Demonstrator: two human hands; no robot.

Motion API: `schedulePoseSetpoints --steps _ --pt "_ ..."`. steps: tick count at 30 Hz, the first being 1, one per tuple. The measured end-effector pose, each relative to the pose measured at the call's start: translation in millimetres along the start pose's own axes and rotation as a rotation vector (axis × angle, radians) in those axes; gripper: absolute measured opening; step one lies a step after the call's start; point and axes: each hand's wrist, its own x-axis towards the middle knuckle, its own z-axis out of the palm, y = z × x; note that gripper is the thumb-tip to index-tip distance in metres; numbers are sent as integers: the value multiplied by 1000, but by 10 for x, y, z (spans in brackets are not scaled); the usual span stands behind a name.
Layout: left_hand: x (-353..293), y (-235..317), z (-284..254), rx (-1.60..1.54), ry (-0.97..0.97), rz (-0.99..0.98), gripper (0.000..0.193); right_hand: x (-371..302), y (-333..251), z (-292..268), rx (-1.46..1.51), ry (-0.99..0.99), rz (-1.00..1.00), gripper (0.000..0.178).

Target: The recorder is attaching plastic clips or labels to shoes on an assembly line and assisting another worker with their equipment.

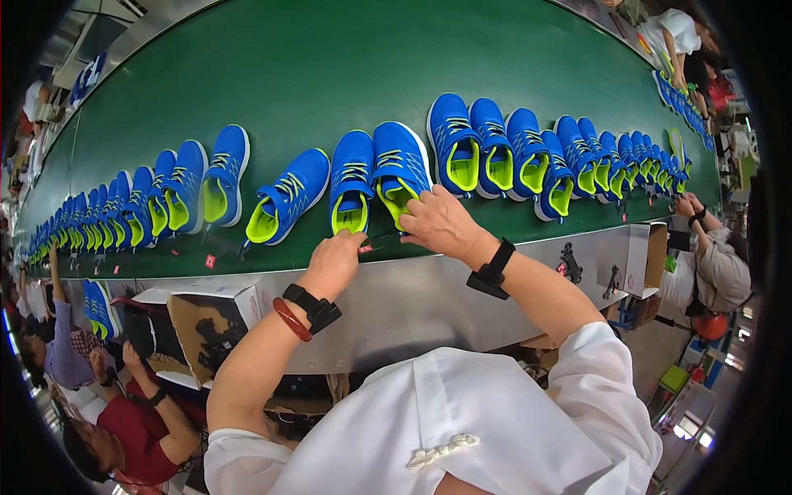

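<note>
Touching blue shoes [375, 177], both hands [388, 239].

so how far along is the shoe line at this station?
Hard to call anything finished: blue sneakers with lime insides sit along the whole green conveyor belt, and those to either side look alike. In hand: the right hand rests on the heel of the right shoe of the pair in front, and the left hand sits at the belt edge below the left shoe, by a small tag. What is left cannot be told.
</note>
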Motion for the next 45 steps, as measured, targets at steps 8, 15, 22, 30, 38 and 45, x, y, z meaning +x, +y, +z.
schedulePoseSetpoints --steps 8,15,22,30,38,45 --pt "-3 39 21 18 19 -43 23 85 34 -29 -28 -5 -62 18" --pt "1 27 31 47 26 -1 23 136 38 -38 -44 -54 -71 19" --pt "10 125 9 5 54 -78 26 192 31 1 -161 -113 -97 13" --pt "-23 17 -111 -190 271 136 46 153 226 140 190 250 86 27" --pt "141 263 -111 303 325 65 41 -866 95 131 222 450 285 8" --pt "802 1096 399 102 215 277 58 -2966 674 60 42 305 917 7"
